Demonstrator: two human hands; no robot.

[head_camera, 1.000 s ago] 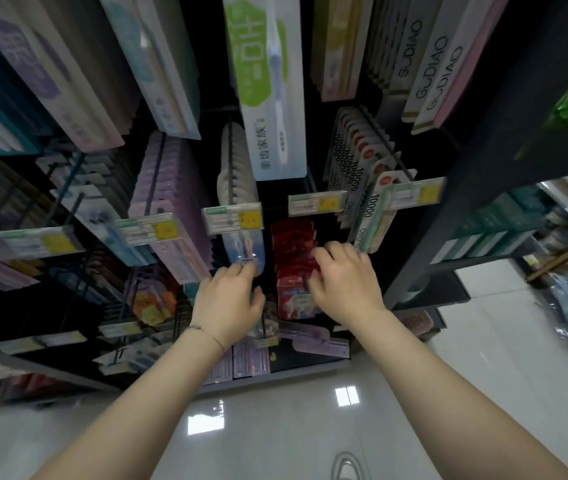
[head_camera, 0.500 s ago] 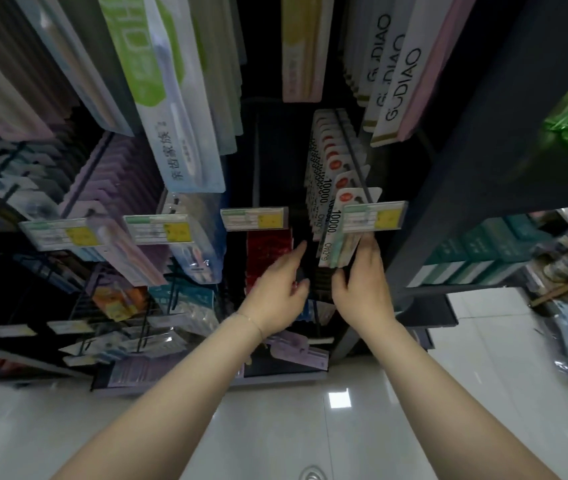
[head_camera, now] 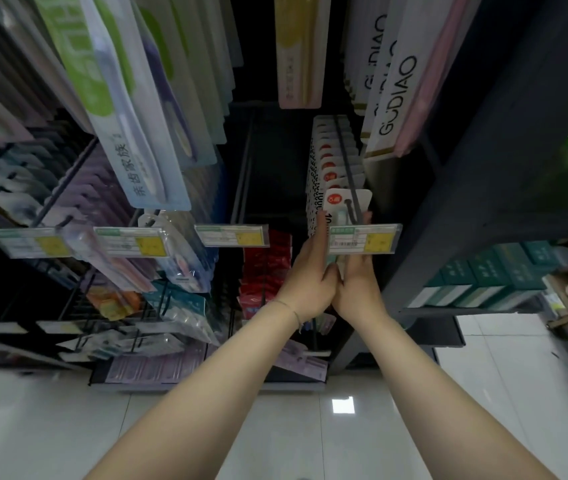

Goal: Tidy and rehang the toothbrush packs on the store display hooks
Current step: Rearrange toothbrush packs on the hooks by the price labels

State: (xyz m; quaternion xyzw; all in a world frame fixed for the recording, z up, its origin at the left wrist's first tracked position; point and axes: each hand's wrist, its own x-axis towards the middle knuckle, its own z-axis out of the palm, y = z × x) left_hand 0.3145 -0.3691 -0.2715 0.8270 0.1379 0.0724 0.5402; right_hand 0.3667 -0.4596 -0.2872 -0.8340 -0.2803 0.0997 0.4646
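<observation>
A row of white toothbrush packs with red dots hangs on a black display hook at the right of the rack. My left hand and my right hand reach up side by side under that hook's price tag. Both hold the front white pack from either side, left fingers along its left edge, right fingers along its right edge. The tag hides most of the fingers.
Neighbouring hooks to the left carry purple, clear and green-labelled packs, each with a yellow price tag. Red packs hang lower down. A dark shelf upright stands right of the hands; white GUDIAO packs hang above.
Both hands have moved right from the red packs to the rightmost hook and risen behind its price tag, closing in on the front white pack.
</observation>
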